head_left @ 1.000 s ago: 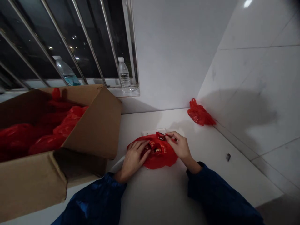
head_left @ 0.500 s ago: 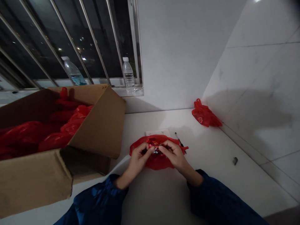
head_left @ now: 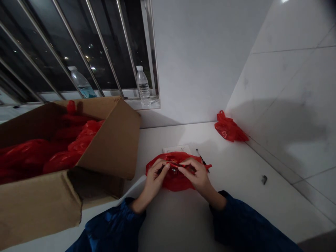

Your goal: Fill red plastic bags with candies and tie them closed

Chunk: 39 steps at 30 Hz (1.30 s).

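A red plastic bag lies spread on the white table in front of me. Just over it, my left hand and my right hand pinch a small red wrapper from both sides, thumbs and fingertips closed on it. Its exact kind is too small to make out. Something small and shiny shows below the wrapper, within the bag. The fingers partly hide the bag's upper side.
A cardboard box with several red bags stands left. Behind my hands are a white socket panel and a pen. Another red bag sits by the wall, a small grey piece right, bottles on the sill.
The small wrapper between my fingertips has turned, so it shows as a narrow red strip. Both hands stay almost in place. The view has shifted slightly.
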Each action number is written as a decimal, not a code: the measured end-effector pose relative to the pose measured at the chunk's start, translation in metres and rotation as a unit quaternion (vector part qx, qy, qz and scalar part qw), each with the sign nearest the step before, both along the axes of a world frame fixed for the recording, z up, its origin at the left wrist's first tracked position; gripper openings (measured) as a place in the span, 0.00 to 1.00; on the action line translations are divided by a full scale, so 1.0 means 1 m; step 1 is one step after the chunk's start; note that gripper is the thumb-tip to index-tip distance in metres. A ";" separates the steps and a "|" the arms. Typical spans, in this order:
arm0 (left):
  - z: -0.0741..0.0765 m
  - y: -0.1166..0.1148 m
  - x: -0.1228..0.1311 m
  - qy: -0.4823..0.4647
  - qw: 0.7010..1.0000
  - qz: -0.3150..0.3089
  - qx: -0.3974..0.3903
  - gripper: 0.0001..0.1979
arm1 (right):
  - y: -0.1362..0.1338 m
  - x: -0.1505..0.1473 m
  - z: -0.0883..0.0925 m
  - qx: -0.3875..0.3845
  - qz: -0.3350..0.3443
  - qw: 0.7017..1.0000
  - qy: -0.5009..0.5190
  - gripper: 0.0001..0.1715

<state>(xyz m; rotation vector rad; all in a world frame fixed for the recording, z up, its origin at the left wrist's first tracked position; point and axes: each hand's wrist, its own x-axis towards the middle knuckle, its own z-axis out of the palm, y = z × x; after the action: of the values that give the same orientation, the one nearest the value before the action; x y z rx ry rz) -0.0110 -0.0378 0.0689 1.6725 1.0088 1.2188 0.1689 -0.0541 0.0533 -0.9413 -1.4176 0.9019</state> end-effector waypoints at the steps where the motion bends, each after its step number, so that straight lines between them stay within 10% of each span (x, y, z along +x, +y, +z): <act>1: 0.000 0.000 -0.001 -0.001 1.000 0.008 0.007 0.14 | 0.000 0.002 0.001 0.057 -0.036 0.997 -0.038 0.08; 6: -0.002 -0.004 0.002 -0.050 0.995 -0.019 -0.079 0.17 | -0.004 0.006 0.002 0.284 -0.131 0.931 -0.186 0.08; 18: 0.002 -0.008 0.007 -0.116 0.975 -0.071 -0.177 0.17 | -0.018 0.009 0.007 0.434 -0.105 0.849 -0.283 0.18; 23: -0.001 -0.002 -0.001 -0.022 0.997 -0.040 -0.063 0.18 | -0.017 0.008 0.007 0.338 -0.067 0.910 -0.230 0.13; 28: 0.002 -0.002 -0.010 0.096 0.993 -0.040 0.047 0.14 | -0.015 0.006 0.012 0.051 0.028 0.996 -0.072 0.15; 32: 0.006 -0.005 -0.010 0.124 0.989 -0.045 0.070 0.16 | -0.010 0.006 0.007 -0.094 0.140 0.985 -0.031 0.14; 39: 0.015 -0.002 -0.002 0.017 0.998 -0.046 -0.024 0.12 | -0.010 0.007 0.003 -0.093 0.113 0.984 -0.101 0.22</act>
<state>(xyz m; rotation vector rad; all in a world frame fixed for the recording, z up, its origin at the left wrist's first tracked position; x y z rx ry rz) -0.0131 -0.0396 0.0843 1.6885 0.9643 1.1005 0.1754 -0.0640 0.0568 -1.0479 -1.6587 1.1496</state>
